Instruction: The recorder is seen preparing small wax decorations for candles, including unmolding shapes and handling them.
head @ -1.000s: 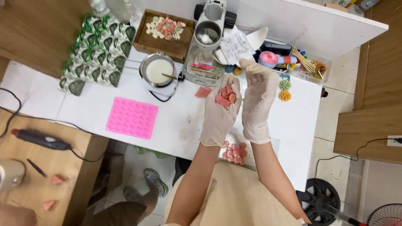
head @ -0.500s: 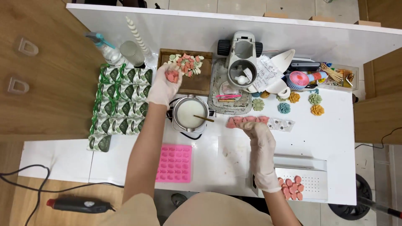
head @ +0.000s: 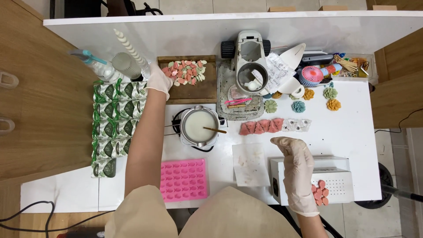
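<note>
My left hand (head: pixel 159 81), in a white glove, reaches to the left edge of the wooden tray (head: pixel 198 90). It rests by the pile of small pink, green and white pieces (head: pixel 186 71) there, and I cannot tell if it holds any. My right hand (head: pixel 296 162), also gloved, hovers with curled fingers over the white box (head: pixel 328 180), below the strip mould with pink pieces (head: pixel 261 127). Nothing shows in that hand.
A pot of white liquid with a stick (head: pixel 199 126) sits mid-table, a pink silicone mould (head: pixel 183 180) near the front edge. Green packets (head: pixel 113 125) line the left side. A white machine (head: pixel 250 61), a small fan (head: pixel 311 75) and flower shapes (head: pixel 298 106) stand at the back right.
My left hand moved left along the tray from the pile's middle to its left edge. My right hand dropped back from the pink strip mould toward me. The camera view shifted.
</note>
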